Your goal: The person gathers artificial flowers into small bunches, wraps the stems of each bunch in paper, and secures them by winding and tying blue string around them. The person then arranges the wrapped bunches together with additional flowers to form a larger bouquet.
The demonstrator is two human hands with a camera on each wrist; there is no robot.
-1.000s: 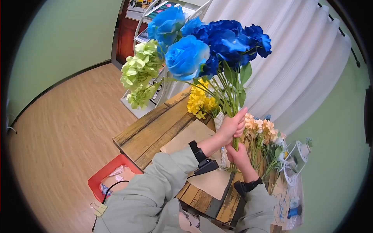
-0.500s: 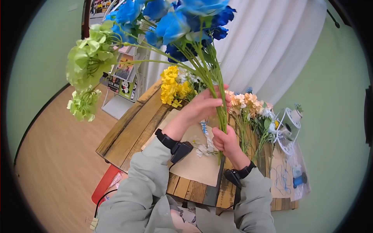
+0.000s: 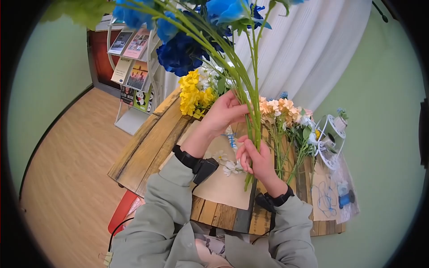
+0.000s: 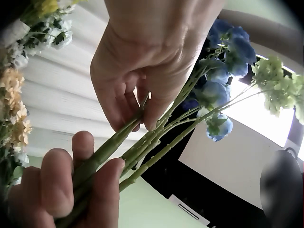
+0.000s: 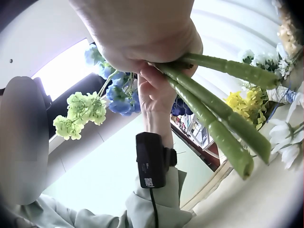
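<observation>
A bunch of artificial flowers with blue blooms (image 3: pixel 181 53) and a pale green one (image 3: pixel 80 12) is held up over the table, partly cut off by the top edge of the head view. The left hand (image 3: pixel 223 115) pinches part of the green stems (image 4: pixel 145 147) between thumb and fingertips. Lower down, the right hand (image 3: pixel 260 163) holds the stems between its thumb and loosely bent fingers. Cut stem ends (image 5: pixel 237 126) stick out below the right hand (image 5: pixel 142 35) in the right wrist view; the left hand (image 5: pixel 157 102) shows behind it.
On the wooden table (image 3: pixel 156 134) lie brown paper (image 3: pixel 223 192), yellow flowers (image 3: pixel 192 100), white flowers (image 3: pixel 230 168) and peach flowers (image 3: pixel 283 110). A white wire stand (image 3: pixel 328 163) and blue spool (image 3: pixel 345 199) are at right. Behind are a magazine rack (image 3: pixel 129 56) and curtain (image 3: pixel 317 44).
The bunch has come nearer the head camera, its blooms passing out at the top. The left hand went from gripping to spread fingers, then to pinching stems. The right hand's fingers have loosened.
</observation>
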